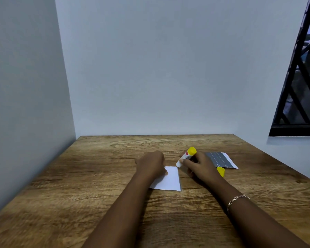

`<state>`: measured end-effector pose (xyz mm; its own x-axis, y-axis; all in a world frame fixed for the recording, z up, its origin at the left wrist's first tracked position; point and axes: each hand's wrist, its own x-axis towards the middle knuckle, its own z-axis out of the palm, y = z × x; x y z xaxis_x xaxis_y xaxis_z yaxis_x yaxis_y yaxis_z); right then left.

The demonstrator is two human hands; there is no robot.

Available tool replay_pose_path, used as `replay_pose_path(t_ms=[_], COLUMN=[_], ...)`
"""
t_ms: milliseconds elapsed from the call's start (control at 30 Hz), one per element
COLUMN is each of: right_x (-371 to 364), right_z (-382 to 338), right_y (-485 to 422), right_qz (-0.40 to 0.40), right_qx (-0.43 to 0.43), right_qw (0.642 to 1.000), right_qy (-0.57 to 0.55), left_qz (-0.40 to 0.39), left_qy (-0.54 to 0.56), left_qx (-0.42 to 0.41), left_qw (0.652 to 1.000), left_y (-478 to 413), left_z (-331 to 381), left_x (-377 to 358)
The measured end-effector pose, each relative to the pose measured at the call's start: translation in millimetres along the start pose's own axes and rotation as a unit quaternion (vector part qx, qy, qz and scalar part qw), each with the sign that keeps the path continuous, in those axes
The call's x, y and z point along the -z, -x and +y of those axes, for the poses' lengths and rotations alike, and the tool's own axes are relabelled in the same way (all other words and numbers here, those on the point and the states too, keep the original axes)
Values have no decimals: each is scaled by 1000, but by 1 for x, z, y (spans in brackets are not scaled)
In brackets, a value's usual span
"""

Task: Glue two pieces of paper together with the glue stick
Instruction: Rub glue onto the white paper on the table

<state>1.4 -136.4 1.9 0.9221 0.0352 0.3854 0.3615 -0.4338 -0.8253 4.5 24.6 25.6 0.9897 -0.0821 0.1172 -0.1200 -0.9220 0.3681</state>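
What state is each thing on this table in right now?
white paper: flat on table.
glue stick: uncapped, tilted, tip at white paper's far corner.
yellow cap: off, lying on table.
dark lined paper: flat, untouched.
left hand: presses white paper.
right hand: grips glue stick.

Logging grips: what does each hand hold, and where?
The right hand grips the glue stick around its barrel, tip down; the left hand holds nothing, pressing the white paper.

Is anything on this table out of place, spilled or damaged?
Nothing is spilled or damaged. Only the yellow cap lies loose on the table beside the right hand, which holds the open glue stick at the white paper's far corner.
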Motion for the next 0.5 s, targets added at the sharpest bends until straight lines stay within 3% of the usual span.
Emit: replay_pose_path(t_ms=[500], right_x=[-4], right_z=[1], right_y=[-4], right_qz=[-32], right_qx=[32], right_qw=[998], right_qy=[44], left_qz=[-23], left_qy=[-8], left_qx=[-11], left_qw=[1000], left_y=[-4], left_z=[-1], left_x=[-6])
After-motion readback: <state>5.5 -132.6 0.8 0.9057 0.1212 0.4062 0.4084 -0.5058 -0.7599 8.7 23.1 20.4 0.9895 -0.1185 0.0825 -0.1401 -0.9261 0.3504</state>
